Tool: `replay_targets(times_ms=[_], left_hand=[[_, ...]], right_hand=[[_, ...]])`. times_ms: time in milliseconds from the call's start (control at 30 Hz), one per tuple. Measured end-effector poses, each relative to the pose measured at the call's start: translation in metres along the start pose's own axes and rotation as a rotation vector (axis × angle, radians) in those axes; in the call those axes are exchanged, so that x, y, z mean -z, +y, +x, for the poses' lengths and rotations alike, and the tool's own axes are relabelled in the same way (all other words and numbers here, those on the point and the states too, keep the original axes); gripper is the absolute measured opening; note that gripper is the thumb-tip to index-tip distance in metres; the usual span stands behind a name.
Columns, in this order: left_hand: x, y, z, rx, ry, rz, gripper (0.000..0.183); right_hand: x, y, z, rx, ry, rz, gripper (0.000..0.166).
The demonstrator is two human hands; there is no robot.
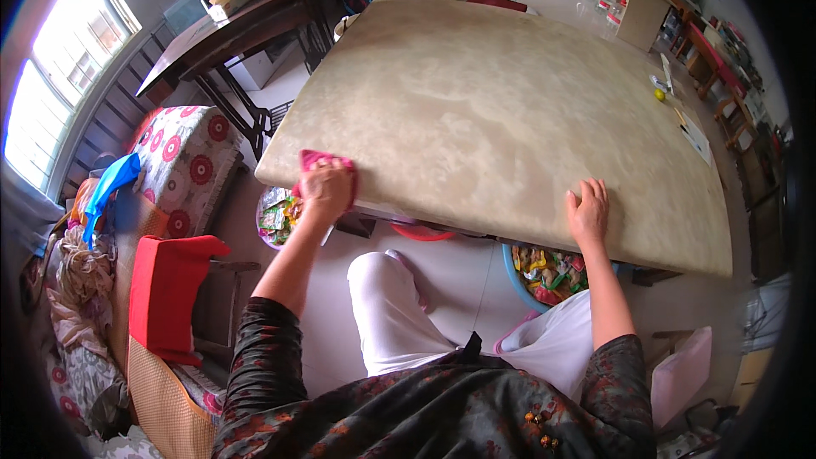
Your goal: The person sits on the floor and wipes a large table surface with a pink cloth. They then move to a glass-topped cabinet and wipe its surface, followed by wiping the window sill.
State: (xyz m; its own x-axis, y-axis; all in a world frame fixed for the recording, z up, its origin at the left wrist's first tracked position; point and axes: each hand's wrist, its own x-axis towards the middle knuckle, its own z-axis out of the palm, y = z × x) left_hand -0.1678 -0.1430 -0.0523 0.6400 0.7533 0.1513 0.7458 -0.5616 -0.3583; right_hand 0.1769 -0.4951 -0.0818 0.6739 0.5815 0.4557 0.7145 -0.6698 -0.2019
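A large table with a mottled beige top [446, 102] stretches out before me. My left hand [326, 188] is closed on a pink cloth [312, 158], pressed to the tabletop by its near left corner. Parts of the cloth stick out around the fingers. Near the front edge on the right, my right hand [590, 210] rests on the top with nothing in it, its fingers a little apart.
Below the table edge stand a blue basin [510, 277] of wrapped packets and another container of packets [274, 217]. A red cloth [169, 293] drapes a chair at left. A yellow-green round item [659, 95] and papers [696, 140] lie at the table's right.
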Motion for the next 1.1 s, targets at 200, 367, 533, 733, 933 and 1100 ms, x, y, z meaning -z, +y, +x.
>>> replay_targets(times_ms=[200, 367, 533, 733, 933, 1100], left_hand=[[0.029, 0.042, -0.009, -0.162, 0.02, -0.298, 0.05], [0.02, 0.024, 0.025, -0.176, -0.038, -0.443, 0.061], [-0.007, -0.012, 0.084, -0.346, 0.105, -0.466, 0.067], [-0.002, -0.016, 0.091, -0.431, -0.044, -0.476, 0.073], [0.002, -0.023, 0.095, -0.386, -0.229, -0.478, 0.078], [0.005, -0.021, 0.106, -0.386, -0.203, -0.56, 0.07]], right_hand=[[-0.001, -0.001, 0.005, -0.029, -0.013, 0.072, 0.038], [0.004, 0.004, 0.022, 0.001, -0.099, 0.028, 0.034], [-0.005, -0.021, 0.101, 0.203, -0.169, -0.052, 0.039], [-0.09, -0.037, 0.231, 0.27, -0.133, 0.016, 0.057], [-0.153, -0.067, 0.314, 0.077, -0.266, -0.02, 0.072], [-0.189, -0.093, 0.349, -0.127, -0.391, -0.178, 0.08]])
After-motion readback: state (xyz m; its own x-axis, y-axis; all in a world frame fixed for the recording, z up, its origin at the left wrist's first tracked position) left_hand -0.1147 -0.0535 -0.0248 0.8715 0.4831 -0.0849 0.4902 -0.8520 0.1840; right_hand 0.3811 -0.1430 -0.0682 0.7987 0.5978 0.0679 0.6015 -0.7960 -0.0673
